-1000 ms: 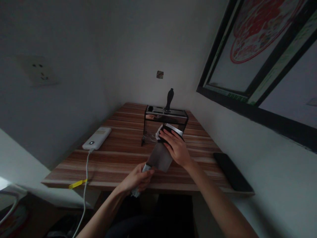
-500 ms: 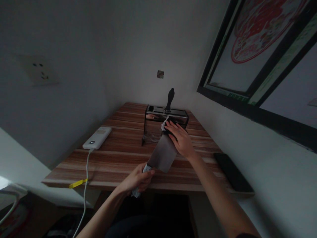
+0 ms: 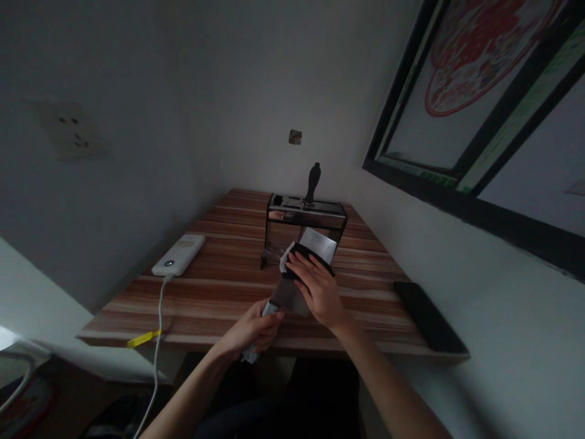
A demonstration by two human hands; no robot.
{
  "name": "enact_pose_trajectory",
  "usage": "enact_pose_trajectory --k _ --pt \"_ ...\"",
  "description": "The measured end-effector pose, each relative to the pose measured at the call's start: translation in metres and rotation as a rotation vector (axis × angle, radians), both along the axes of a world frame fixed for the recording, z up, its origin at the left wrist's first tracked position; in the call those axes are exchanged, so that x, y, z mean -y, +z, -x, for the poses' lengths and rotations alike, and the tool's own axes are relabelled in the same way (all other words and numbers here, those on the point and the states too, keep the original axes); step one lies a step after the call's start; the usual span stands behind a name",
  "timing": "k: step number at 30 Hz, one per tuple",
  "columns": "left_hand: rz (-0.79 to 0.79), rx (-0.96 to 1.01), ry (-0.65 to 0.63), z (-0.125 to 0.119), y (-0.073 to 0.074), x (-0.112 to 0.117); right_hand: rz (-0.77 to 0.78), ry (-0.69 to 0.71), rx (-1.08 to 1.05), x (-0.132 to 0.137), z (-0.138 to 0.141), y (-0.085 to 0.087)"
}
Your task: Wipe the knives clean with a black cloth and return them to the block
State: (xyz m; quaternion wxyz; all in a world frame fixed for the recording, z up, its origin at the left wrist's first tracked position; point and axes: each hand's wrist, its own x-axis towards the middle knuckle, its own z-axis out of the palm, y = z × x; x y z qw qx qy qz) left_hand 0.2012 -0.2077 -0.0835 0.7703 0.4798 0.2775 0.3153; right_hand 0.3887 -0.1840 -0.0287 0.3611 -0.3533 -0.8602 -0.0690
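My left hand (image 3: 258, 329) is closed round the wrapped handle of a cleaver (image 3: 291, 297). The handle looks covered in pale plastic film. Its broad blade slants up and away to the right. Across the blade, my right hand (image 3: 317, 289) presses a black pad or cloth (image 3: 315, 256) with a white crumpled edge; which of the two it is I cannot tell. The blade's far end shows beyond the pad, its middle lies hidden beneath. Just behind stands a knife rack (image 3: 287, 207) holding a knife by its blade, the black handle (image 3: 313, 183) upright.
A white power bank (image 3: 180, 254) lies on the left of the wooden table (image 3: 219, 280), its cable (image 3: 159, 329) with a yellow tag hanging over the front edge. A black phone (image 3: 429, 317) rests at the right edge. Walls border the table.
My right hand has slid the black pad along the blade toward my left hand, uncovering the blade's far end. My left hand has stayed almost still on the handle.
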Motion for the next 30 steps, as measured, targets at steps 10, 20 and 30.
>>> enact_pose_trajectory --k 10,20,30 --pt "0.054 -0.095 0.194 0.000 -0.005 0.001 0.085 0.075 0.023 0.043 0.036 -0.024" --pt "0.085 -0.166 0.250 0.001 -0.008 0.003 0.071 0.094 0.071 0.046 0.034 -0.026" --pt "0.023 -0.029 0.062 -0.001 -0.004 0.000 0.020 0.089 0.094 0.029 0.022 -0.023"
